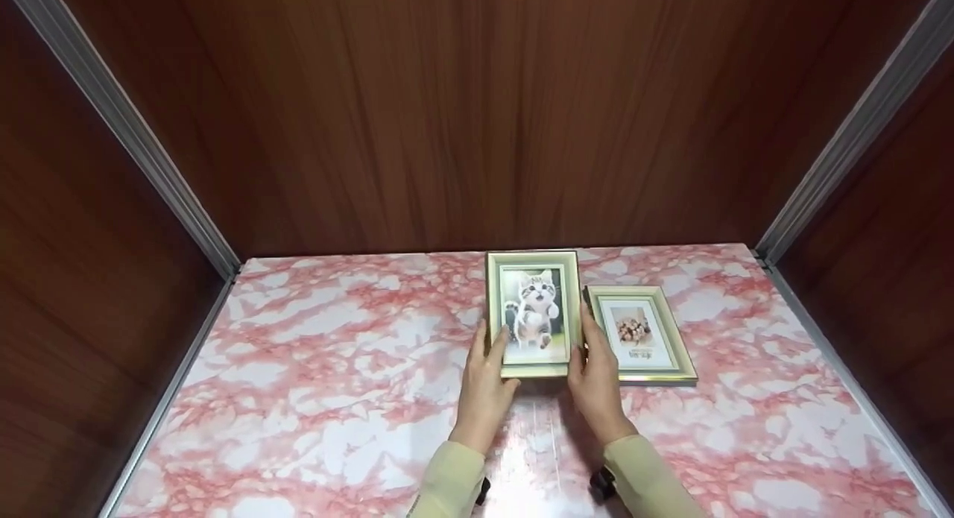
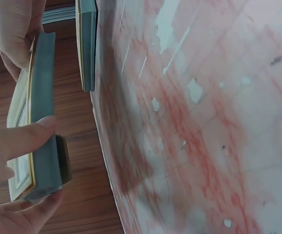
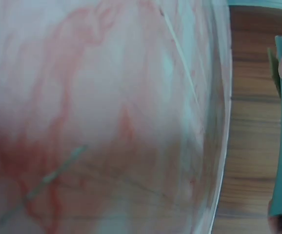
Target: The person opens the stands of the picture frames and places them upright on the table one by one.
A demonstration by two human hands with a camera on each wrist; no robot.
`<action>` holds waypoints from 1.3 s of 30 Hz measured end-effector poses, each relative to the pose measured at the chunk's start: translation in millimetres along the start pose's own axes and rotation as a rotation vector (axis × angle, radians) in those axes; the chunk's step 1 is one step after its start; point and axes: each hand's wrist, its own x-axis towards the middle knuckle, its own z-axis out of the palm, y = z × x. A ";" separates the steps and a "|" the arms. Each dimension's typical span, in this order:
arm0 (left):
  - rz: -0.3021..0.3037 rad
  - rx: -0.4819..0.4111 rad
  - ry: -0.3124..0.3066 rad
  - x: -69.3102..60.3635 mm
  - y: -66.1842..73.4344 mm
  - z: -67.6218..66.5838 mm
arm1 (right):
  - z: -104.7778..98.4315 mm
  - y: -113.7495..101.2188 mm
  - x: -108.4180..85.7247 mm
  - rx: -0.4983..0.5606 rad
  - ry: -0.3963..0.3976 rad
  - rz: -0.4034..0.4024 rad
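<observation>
A red-and-white marbled table (image 1: 335, 369) spreads beneath the raised pale-gold rectangular kitten picture frame (image 1: 534, 313). Right of this kitten frame lies a pale-gold rectangular bouquet picture frame (image 1: 636, 333). The left hand (image 1: 483, 393) has its grip clamped on the kitten frame's left edge, the right hand (image 1: 599, 387) on its right.

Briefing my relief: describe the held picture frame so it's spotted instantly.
Over the red-and-white marbled table, find the left hand and right hand. Between them is the pale-gold rectangular picture frame. Unlike the pale-gold rectangular bouquet frame to the right, it shows a kitten.
</observation>
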 end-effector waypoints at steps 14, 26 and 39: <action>0.001 0.047 -0.034 -4.0 6.5 -2.1 | -1.3 -3.7 -3.3 -0.080 -0.060 -0.042; 0.054 0.042 0.015 -10.2 15.2 -1.4 | 4.0 -5.2 -2.8 -0.087 0.018 -0.059; 0.128 0.088 0.068 -17.1 18.7 -0.7 | 7.0 -4.3 -0.3 -0.082 0.072 -0.065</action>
